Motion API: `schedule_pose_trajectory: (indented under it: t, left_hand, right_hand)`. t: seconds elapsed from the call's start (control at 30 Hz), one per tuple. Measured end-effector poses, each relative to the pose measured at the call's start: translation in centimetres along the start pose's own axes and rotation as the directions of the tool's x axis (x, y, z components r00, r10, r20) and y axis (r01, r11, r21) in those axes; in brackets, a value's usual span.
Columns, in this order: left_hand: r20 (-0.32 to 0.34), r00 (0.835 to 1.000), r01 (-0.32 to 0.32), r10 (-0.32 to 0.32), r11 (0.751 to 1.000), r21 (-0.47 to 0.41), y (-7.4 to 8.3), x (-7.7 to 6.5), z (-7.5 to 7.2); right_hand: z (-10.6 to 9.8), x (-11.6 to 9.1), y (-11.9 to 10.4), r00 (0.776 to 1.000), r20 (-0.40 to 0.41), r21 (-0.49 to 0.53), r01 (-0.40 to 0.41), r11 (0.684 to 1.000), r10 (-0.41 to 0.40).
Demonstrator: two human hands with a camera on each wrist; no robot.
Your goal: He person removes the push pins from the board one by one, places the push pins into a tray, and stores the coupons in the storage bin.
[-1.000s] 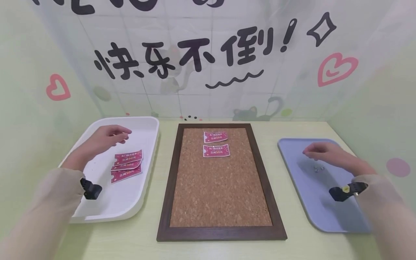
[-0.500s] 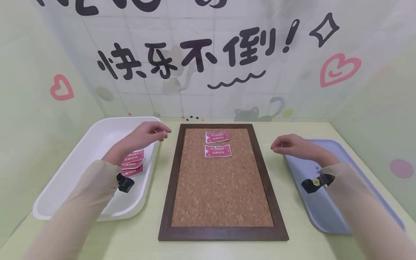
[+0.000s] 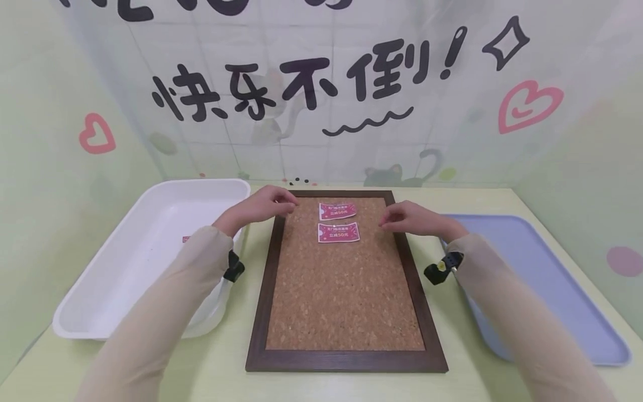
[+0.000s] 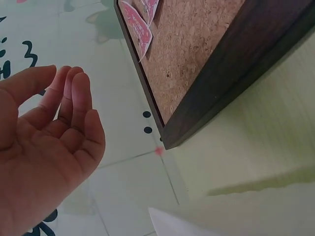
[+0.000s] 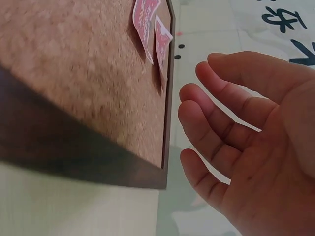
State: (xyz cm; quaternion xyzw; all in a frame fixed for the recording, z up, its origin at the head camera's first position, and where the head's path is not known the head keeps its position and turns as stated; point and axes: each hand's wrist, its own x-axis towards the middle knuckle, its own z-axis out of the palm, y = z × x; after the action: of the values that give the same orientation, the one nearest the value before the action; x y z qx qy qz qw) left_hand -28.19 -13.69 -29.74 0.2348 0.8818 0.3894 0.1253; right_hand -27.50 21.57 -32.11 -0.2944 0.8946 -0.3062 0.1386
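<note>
A cork board [image 3: 346, 301] in a dark wooden frame lies on the table between my hands. Near its far end are two pink coupons, an upper one [image 3: 337, 212] and a lower one [image 3: 339, 233], their edges curling up in the wrist views. My left hand [image 3: 257, 207] hovers over the board's far left corner, fingers loosely bent. In the left wrist view nothing lies between that hand's [image 4: 59, 128] thumb and fingertips. Over the board's right frame edge is my right hand [image 3: 414, 218], fingers relaxed and spread; the right wrist view shows this hand [image 5: 246, 132] holding nothing.
At the left stands a white plastic tub [image 3: 120, 279]; a bit of a pink coupon [image 3: 186, 239] shows past my left sleeve, which hides the others. A blue tray [image 3: 547, 279] lies at the right, partly covered by my right arm. A printed curtain [image 3: 321, 162] hangs behind.
My left hand has moved right, from over the white tub to the board's far left corner. My right hand has moved left, from over the blue tray to the board's right edge.
</note>
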Motion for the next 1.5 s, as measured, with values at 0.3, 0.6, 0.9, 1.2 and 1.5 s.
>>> schedule_pose_trajectory:
  t: [0.3, 0.6, 0.9, 1.2, 1.5]
  left_hand:
    - [0.052, 0.995, 0.085, -0.084, 0.996, -0.009, 1.3, 2.6, 1.0]
    - [0.063, 0.978, 0.199, -0.196, 0.979, -0.034, -0.1, 4.5, 2.4]
    - [0.053, 0.964, 0.263, -0.261, 0.963, -0.048, -0.4, 5.5, 4.2]
    - [0.027, 0.917, 0.396, -0.399, 0.896, -0.201, -0.3, 6.1, 6.0]
    - [-0.013, 0.878, 0.467, -0.479, 0.860, -0.205, -0.6, 6.5, 6.8]
  right_hand:
    - [1.2, 3.5, -1.0, 0.997, 0.040, 0.058, -0.064, 0.996, 0.062]
    - [2.2, 6.3, -1.4, 0.990, 0.051, 0.055, -0.135, 0.989, 0.132]
    - [3.3, 8.9, -2.1, 0.982, 0.060, 0.034, -0.179, 0.983, 0.177]
    - [4.2, 10.0, -2.2, 0.982, 0.038, 0.026, -0.188, 0.982, 0.187]
    - [5.1, 10.4, -1.4, 0.982, 0.010, 0.054, -0.187, 0.981, 0.187]
